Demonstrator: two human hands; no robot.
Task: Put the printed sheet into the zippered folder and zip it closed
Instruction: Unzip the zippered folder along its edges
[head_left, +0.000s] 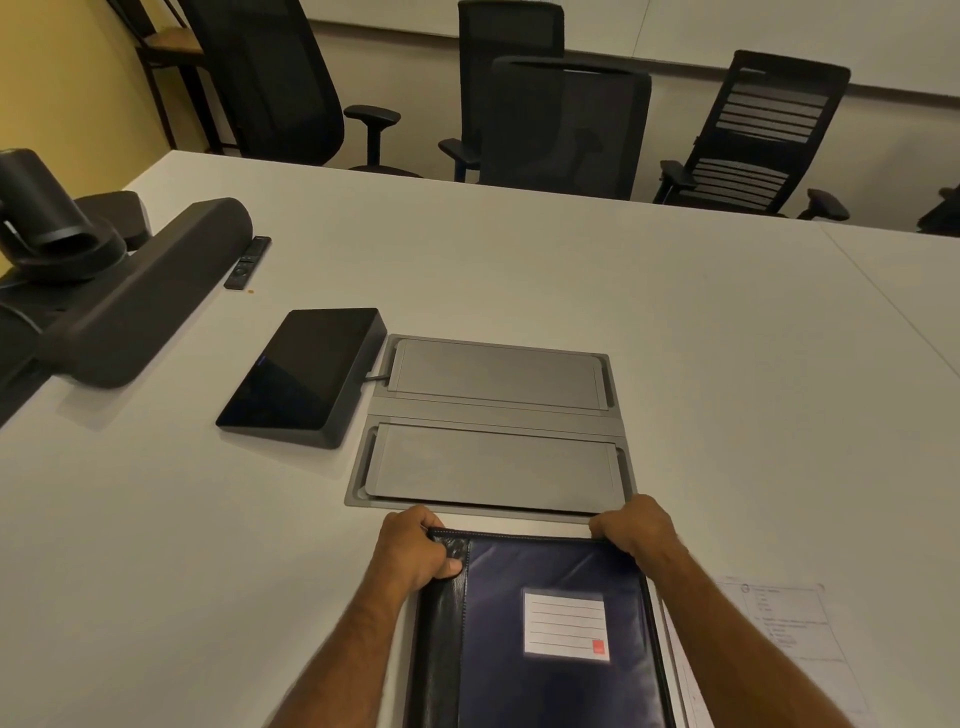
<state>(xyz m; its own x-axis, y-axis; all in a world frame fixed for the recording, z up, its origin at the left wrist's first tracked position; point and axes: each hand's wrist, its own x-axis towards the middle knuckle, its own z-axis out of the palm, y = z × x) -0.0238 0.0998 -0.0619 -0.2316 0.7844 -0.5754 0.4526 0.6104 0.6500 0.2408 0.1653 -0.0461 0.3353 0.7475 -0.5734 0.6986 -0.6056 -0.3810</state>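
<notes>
At the lower centre of the frame the zippered folder (550, 623) lay on the white bench (519, 270). The left hand (415, 551) was clamped on its upper left corner, the right hand (631, 527) on its upper right corner. The printed sheet (779, 629) lay at lower right, just beside the folder, below the right hand.

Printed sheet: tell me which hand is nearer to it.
Right. The right hand holds the folder's far right corner, just above the printed sheet; the left hand holds the opposite corner.
</notes>
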